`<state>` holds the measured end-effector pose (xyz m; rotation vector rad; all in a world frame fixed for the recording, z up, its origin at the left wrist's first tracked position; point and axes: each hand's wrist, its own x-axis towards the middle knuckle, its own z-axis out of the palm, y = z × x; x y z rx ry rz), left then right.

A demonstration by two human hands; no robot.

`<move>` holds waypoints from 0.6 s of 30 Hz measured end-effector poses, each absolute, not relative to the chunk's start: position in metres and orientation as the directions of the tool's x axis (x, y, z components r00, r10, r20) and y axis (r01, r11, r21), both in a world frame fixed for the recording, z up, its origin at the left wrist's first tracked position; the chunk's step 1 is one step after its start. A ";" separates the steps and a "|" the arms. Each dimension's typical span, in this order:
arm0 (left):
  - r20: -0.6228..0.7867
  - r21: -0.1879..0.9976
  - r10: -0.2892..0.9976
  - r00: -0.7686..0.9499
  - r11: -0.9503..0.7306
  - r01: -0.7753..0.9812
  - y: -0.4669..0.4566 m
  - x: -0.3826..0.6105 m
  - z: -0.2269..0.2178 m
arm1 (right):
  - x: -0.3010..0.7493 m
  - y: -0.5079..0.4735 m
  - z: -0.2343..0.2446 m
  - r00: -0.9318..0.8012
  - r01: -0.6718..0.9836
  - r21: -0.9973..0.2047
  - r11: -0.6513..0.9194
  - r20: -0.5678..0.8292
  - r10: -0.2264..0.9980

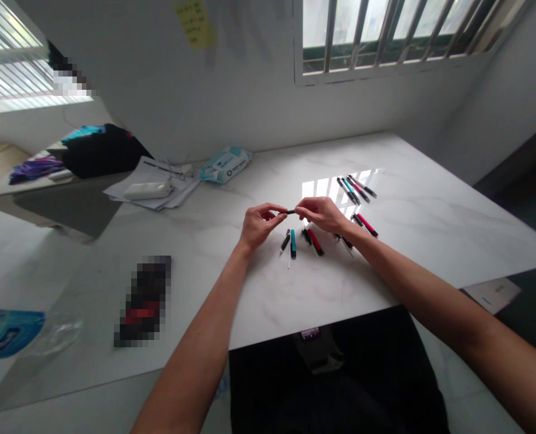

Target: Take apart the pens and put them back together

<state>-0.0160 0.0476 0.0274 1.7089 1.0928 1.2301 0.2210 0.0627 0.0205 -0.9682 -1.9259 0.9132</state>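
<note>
Head view: found left hand (259,225) pinched between thumb and fingertips, with no visible gap, on one end of a short black part (290,211). Found right hand (319,213) likewise closed at the fingertips on the opposite end. Noted black part lying roughly level between both hands, raised over the white table (272,295); exact height not possible to tell.

Recorded on the table, just below the hands: a teal barrel (293,241) with a black piece (285,242) beside it, then a red barrel (315,242) farther right. Observed further small pieces partly hidden under the right wrist, identity not possible to tell. Located beyond the right forearm: a second red barrel (368,224) and, farther back, a cluster of pens (359,189) lying side by side.

Logged toward the wall: wipes pack (227,165) beside papers (180,193). Sighted at far left: a blue-labelled bottle (9,334).
</note>
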 end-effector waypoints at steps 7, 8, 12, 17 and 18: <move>0.313 0.905 0.928 0.205 -0.356 0.233 0.050 -0.018 0.025 | 0.221 0.060 0.024 -0.410 0.327 -0.820 0.470 0.325 0.852; 0.312 0.905 0.928 0.205 -0.355 0.233 0.050 -0.018 0.026 | 0.221 0.060 0.024 -0.411 0.325 -0.819 0.473 0.328 0.850; 0.311 0.912 0.932 0.187 -0.348 0.219 0.050 -0.018 0.028 | 0.221 0.059 0.025 -0.388 0.326 -0.799 0.506 0.374 0.842; 0.297 0.946 0.944 0.142 -0.311 0.089 0.051 -0.015 0.028 | 0.221 0.058 0.025 -0.380 0.336 -0.790 0.513 0.384 0.841; 0.291 0.954 0.949 0.122 -0.298 0.043 0.051 -0.014 0.029 | 0.220 0.057 0.026 -0.379 0.334 -0.790 0.514 0.387 0.841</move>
